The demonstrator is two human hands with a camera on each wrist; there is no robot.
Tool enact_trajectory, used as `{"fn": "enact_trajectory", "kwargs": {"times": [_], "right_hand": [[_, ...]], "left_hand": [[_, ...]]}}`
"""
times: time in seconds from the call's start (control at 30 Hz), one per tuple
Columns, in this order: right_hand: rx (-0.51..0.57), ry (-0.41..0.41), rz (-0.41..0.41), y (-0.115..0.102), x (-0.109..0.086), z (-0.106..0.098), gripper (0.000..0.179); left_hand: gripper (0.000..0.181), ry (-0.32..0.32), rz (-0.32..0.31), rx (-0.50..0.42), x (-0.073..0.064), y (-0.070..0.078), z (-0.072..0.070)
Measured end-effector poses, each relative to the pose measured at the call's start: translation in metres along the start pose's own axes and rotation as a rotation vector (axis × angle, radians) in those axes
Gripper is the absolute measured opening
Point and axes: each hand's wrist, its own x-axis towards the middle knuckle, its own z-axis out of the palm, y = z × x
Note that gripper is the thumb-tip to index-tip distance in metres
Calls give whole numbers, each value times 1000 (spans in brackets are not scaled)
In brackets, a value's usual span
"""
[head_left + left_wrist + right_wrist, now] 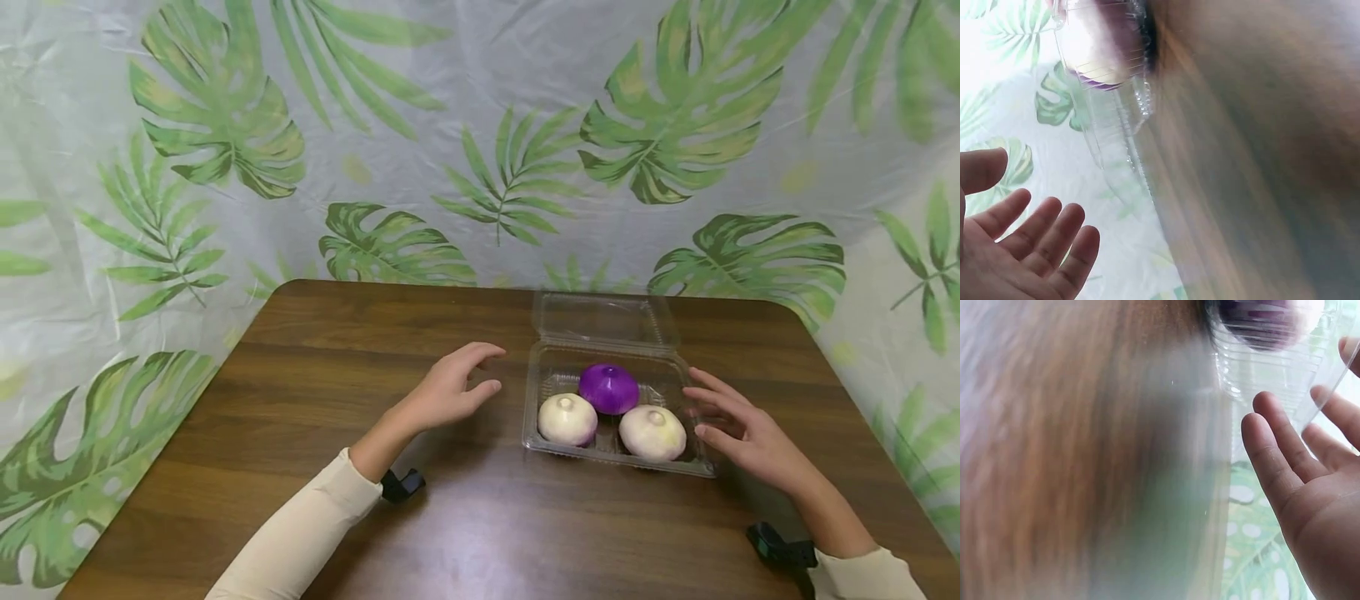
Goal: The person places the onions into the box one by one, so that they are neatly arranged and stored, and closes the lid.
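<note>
A clear plastic clamshell box (618, 457) stands on the table with its lid (603, 320) folded back. Inside are a purple onion (609, 389) at the back and two whitish onions, one at front left (567, 419) and one at front right (652, 432). My left hand (447, 389) hovers to the left of the box, holding nothing, its fingers relaxed and apart from the wall. On the other side, my right hand (746, 429) has its loosely bent fingers right at the box's right wall. In the right wrist view those fingers (1270, 456) overlap the clear plastic.
The brown wooden table (480, 533) has its back edge just behind the box lid. A leaf-patterned curtain (480, 150) hangs behind and along the sides. A dark wrist device sits on each of my wrists.
</note>
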Motion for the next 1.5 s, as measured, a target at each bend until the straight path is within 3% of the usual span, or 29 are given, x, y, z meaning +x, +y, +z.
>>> {"fn": "enact_trajectory", "kwargs": {"times": [0.3,0.6,0.9,1.23,1.5], "right_hand": [[-2,-6,1,-1,3,0,48],[-5,-7,2,-2,4,1,47],[-7,-7,9,-3,5,0,47],[-10,-9,19,-2,6,0,48],[-3,-12,24,-3,5,0,48]], "left_hand": [[47,-17,-21,-30,-12,-9,1],[44,-23,-1,-54,-15,-17,2],[43,-12,-69,-131,-18,-21,-7],[41,-24,-115,-205,-3,-25,-1],[41,-64,-197,-256,28,-30,7]]}}
